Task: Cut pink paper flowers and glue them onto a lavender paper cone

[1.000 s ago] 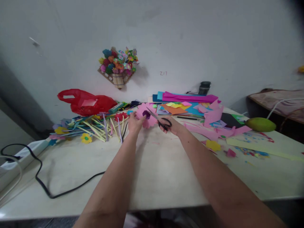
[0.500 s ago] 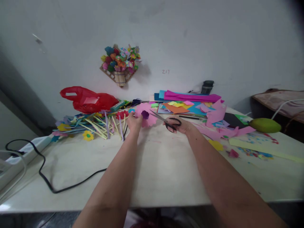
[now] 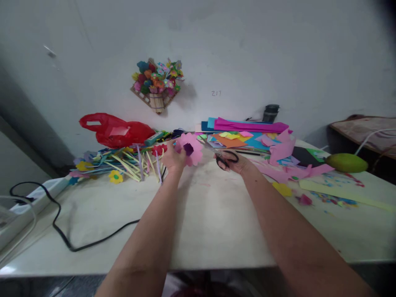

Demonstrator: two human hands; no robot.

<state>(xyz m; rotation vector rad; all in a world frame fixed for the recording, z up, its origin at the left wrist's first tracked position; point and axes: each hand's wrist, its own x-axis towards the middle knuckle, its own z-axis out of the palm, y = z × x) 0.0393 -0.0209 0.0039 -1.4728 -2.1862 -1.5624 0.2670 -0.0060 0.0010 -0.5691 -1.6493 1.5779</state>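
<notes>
The right hand (image 3: pixel 237 163), fingers closed on the scissors (image 3: pixel 227 159), has pulled them off the pink paper flower (image 3: pixel 190 148) pinched by the left hand (image 3: pixel 172 159), so that cut looks finished.

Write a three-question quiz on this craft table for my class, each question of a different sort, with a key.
1. Which hand holds the black scissors?
2. What does the left hand hold? A: a paintbrush. B: a pink paper flower. C: a ruler.
3. True or false: a bunch of paper flowers hangs on the wall above the table.

Key: 1. the right hand. 2. B. 3. true.
</notes>
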